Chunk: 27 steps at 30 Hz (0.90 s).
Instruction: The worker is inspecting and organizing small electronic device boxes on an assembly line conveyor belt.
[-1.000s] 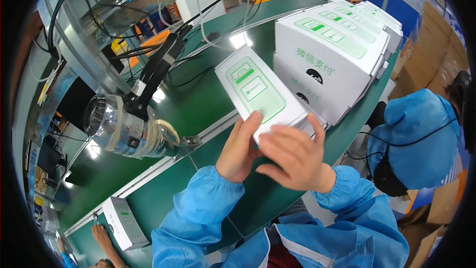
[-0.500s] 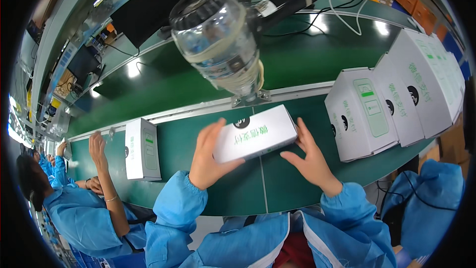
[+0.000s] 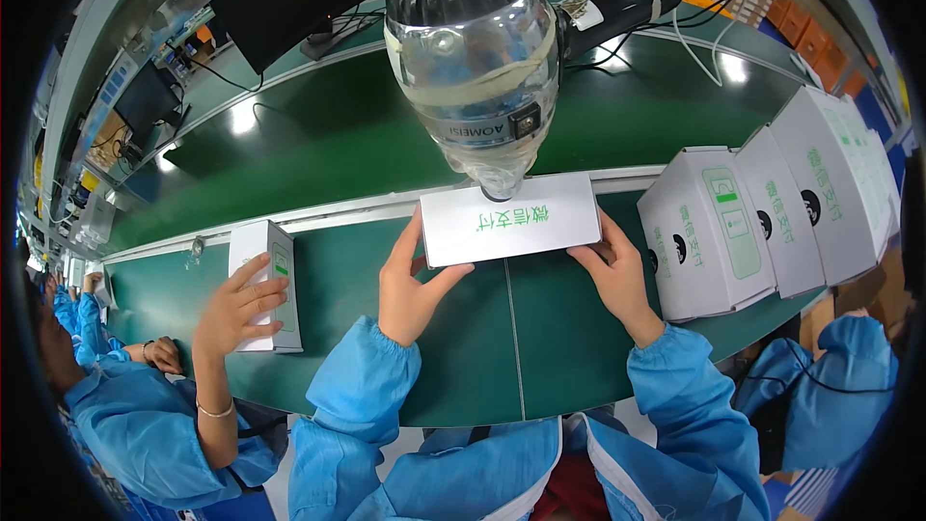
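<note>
A long white cardboard box (image 3: pixel 511 236) with green lettering is held level between my two hands, its printed side up. My left hand (image 3: pixel 410 285) grips the left end, thumb along the near edge. At the other end, my right hand (image 3: pixel 622 275) has its thumb at the near corner and its fingers against the end. The nozzle of a clear-bodied heat gun or hair dryer (image 3: pixel 473 68) with a black vented cap points down at the far edge of the box and hides a little of it.
White boxes (image 3: pixel 694 241) stand in a row at the right of the green bench (image 3: pixel 463 357). To the left, a co-worker's hand (image 3: pixel 236 314) touches another white box (image 3: pixel 262 280). A metal rail (image 3: pixel 352 214) runs behind, and a dark monitor (image 3: pixel 299 0) stands farther back.
My hands have levelled the tilted box and moved it up to the nozzle, the right hand now gripping its end. The co-worker's raised hand has come down onto the left box.
</note>
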Each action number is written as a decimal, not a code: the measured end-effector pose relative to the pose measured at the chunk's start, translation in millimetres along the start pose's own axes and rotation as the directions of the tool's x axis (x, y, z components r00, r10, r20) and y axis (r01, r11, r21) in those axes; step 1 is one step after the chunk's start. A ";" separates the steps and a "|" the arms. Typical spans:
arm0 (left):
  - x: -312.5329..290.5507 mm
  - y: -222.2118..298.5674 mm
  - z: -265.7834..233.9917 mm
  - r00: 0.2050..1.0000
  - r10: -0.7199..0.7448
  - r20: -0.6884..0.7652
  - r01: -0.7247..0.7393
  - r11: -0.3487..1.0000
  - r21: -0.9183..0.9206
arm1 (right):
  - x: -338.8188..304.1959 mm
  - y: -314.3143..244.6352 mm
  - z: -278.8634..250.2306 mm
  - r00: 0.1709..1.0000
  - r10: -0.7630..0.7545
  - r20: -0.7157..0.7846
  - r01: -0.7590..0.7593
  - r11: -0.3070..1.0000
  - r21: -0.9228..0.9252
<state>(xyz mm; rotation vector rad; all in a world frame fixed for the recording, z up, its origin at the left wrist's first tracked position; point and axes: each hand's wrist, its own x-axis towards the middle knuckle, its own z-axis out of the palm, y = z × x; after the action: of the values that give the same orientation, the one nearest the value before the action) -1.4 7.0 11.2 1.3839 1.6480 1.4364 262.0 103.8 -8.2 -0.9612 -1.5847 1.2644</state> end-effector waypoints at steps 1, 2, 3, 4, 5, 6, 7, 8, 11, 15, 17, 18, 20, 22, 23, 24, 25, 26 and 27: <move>-0.4 -1.8 1.2 1.000 -0.002 -0.006 0.002 1.000 -0.020 | -0.9 0.1 1.0 1.000 0.002 -0.010 -0.003 1.000 -0.009; -0.2 -3.3 2.4 1.000 -0.005 -0.012 0.005 0.999 -0.040 | -1.2 0.4 1.7 1.000 0.005 -0.020 -0.005 1.000 -0.018; 0.8 -3.6 3.4 1.000 -0.005 -0.017 0.004 0.999 -0.045 | -0.7 1.2 1.0 1.000 -0.010 -0.024 0.010 1.000 -0.017; 0.1 -3.8 4.1 1.000 -0.009 -0.022 0.008 0.999 -0.048 | -1.2 3.6 0.1 0.999 -0.020 -0.026 0.020 1.000 -0.015; -0.5 -4.1 4.4 1.000 -0.014 -0.027 0.012 0.999 -0.052 | -1.5 5.5 -0.3 0.999 -0.030 -0.027 0.030 0.999 -0.013; -1.4 -5.1 4.5 0.999 -0.021 -0.030 0.019 0.998 -0.063 | -1.8 6.6 0.0 0.998 -0.044 -0.033 0.043 0.999 -0.028; -2.5 -6.0 5.0 0.999 -0.027 -0.036 0.024 0.997 -0.078 | -1.6 6.5 -0.5 0.997 -0.061 -0.036 0.060 0.997 -0.047; -3.8 -7.1 5.6 0.999 -0.033 -0.042 0.029 0.995 -0.092 | -1.8 6.3 -1.0 0.996 -0.079 -0.040 0.076 0.995 -0.065; -4.3 -10.3 4.4 0.999 -0.019 -0.030 0.016 0.996 -0.085 | -3.7 4.4 -3.0 0.995 -0.094 -0.043 0.090 0.992 -0.090; -4.1 -0.3 4.6 0.999 -0.048 0.009 0.049 0.981 -0.187 | -7.3 3.9 -3.9 0.994 -0.099 -0.052 0.097 0.995 -0.039; -4.4 -0.3 6.1 0.997 -0.073 0.031 0.078 0.971 -0.224 | -7.8 4.3 -5.5 0.991 -0.124 -0.055 0.121 0.991 -0.064; -3.9 1.0 6.6 0.997 -0.075 0.031 0.080 0.971 -0.226 | -7.7 4.0 -5.8 0.991 -0.126 -0.053 0.121 0.990 -0.074; -2.5 4.8 7.7 0.997 -0.075 0.029 0.080 0.970 -0.230 | -6.6 2.2 -6.8 0.990 -0.133 -0.047 0.128 0.987 -0.095; -2.5 4.1 7.5 0.996 -0.087 0.028 0.091 0.971 -0.220 | -7.7 3.2 -7.7 0.993 -0.112 -0.047 0.107 0.990 -0.087; -2.8 3.7 7.0 0.995 -0.092 0.026 0.095 0.972 -0.214 | -8.4 3.4 -7.9 0.994 -0.102 -0.046 0.098 0.992 -0.083; -3.0 2.1 6.7 0.995 -0.091 0.032 0.096 0.972 -0.214 | -8.9 2.8 -7.9 0.993 -0.102 -0.053 0.098 0.993 -0.071; -3.3 -0.6 6.8 0.995 -0.091 0.036 0.097 0.972 -0.214 | -9.1 1.8 -7.9 0.993 -0.101 -0.058 0.098 0.993 -0.060; -3.7 -1.9 6.6 0.995 -0.091 0.041 0.098 0.972 -0.214 | -9.3 1.2 -7.8 0.993 -0.101 -0.063 0.098 0.994 -0.049; -3.9 -1.5 6.5 0.996 -0.079 0.033 0.084 0.973 -0.216 | -9.4 1.5 -7.9 0.993 -0.102 -0.062 0.099 0.994 -0.049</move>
<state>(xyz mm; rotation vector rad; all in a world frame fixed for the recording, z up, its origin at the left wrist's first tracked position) 5.1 6.0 7.1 1.1935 1.4657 1.4971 272.6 97.7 -10.4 -0.9294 -1.5985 1.1212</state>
